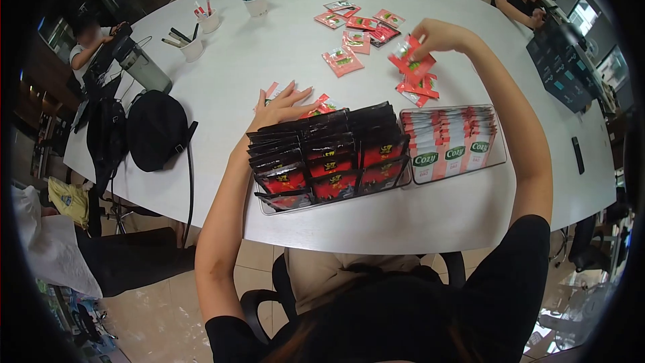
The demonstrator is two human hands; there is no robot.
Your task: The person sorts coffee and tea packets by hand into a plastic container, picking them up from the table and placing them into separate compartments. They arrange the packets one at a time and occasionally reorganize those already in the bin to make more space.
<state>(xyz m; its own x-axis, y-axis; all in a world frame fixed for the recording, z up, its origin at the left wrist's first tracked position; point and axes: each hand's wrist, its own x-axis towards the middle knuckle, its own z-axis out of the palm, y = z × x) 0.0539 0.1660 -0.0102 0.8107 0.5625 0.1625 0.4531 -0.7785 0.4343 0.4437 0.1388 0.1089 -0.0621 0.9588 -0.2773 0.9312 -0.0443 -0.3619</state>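
Note:
My right hand (pixel 440 37) pinches a red sachet (pixel 413 64) with a green print, slightly blurred, over a small pile of similar sachets (pixel 420 89) on the table. Fingers spread, my left hand (pixel 285 105) rests low over more red-and-white sachets (pixel 326 104), partly covered by the hand and the black packets. In front of it, a clear tray (pixel 269 211) holds rows of upright black-and-red packets (pixel 329 158). Right beside that, a second clear tray (pixel 502 154) is filled with upright white-and-pink Cozy packets (pixel 453 144).
Several loose red sachets (pixel 356 42) lie farther out on the white table (pixel 269 47). Cups of pens (pixel 256 5) stand at the far left. A black bag (pixel 160 131) and a clear bottle (pixel 144 64) are at left. Dark boxes (pixel 561 60) and two other people sit farther off.

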